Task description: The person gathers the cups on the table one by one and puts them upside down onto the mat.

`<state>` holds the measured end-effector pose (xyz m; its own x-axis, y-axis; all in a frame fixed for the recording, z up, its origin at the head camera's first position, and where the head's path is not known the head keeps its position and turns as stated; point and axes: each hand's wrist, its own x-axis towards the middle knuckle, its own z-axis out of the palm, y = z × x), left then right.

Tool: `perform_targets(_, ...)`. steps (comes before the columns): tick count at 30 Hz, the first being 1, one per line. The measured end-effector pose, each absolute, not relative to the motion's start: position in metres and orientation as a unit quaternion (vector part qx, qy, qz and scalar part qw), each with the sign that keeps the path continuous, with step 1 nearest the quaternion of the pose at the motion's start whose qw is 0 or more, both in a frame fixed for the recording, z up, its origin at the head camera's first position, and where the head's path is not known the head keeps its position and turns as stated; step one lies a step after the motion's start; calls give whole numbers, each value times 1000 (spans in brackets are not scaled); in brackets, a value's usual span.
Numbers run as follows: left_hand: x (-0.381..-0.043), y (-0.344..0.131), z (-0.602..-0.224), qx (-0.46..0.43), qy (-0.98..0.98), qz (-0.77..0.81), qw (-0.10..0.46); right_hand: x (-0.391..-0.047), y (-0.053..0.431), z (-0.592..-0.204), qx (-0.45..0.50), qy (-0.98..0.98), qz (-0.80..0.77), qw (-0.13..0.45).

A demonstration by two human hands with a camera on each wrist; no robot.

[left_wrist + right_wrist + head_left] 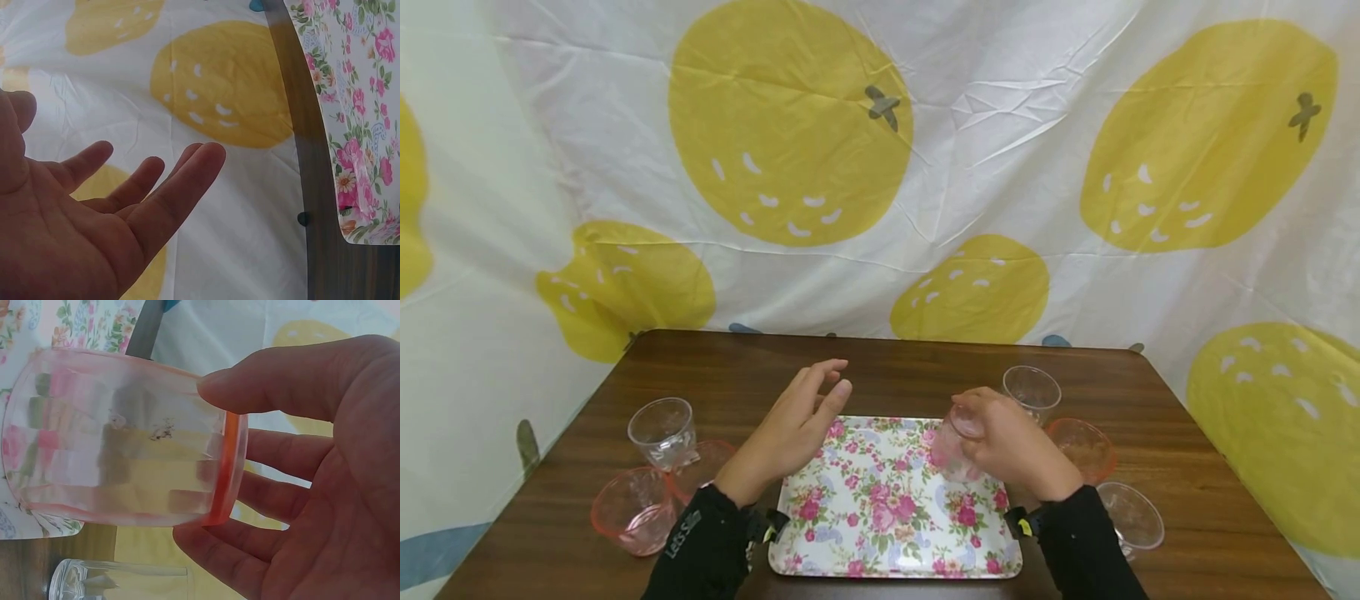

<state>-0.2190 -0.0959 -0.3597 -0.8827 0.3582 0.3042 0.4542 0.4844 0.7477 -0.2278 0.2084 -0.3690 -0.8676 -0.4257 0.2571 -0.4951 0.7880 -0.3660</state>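
Observation:
My right hand (1011,442) grips a pinkish clear glass (125,444) near its thick orange-tinted base. The glass is held mouth down, and its wide end overlaps the right part of a flower-patterned tray (880,542) in the head view. Thumb and fingers lie on opposite sides of the base in the right wrist view. My left hand (793,421) hovers over the tray's far left corner, fingers spread and holding nothing. Its palm (56,237) shows bare in the left wrist view.
Left of the tray, a clear glass (662,429) stands near two pink ones, the front one (636,512) closest. To its right are a clear glass (1032,387), a pink glass (1082,450) and another clear glass (1131,517). A lemon-print cloth (970,183) hangs behind the wooden table (880,362).

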Motion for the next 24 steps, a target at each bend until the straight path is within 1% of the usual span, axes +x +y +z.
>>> perform_targets(6, -219, -96, -360, -235, -861, -447, 57, -228, 206, -372, 239, -945, 210, 80)
perform_targets(15, -219, -96, -359, -232, -865, -442, 50, -224, 208, -368, 219, -948, 228, 46)
perform_targets(24, -218, -95, -360, -232, -865, -442, 54, -214, 226, -345, 206, -948, 225, 91)
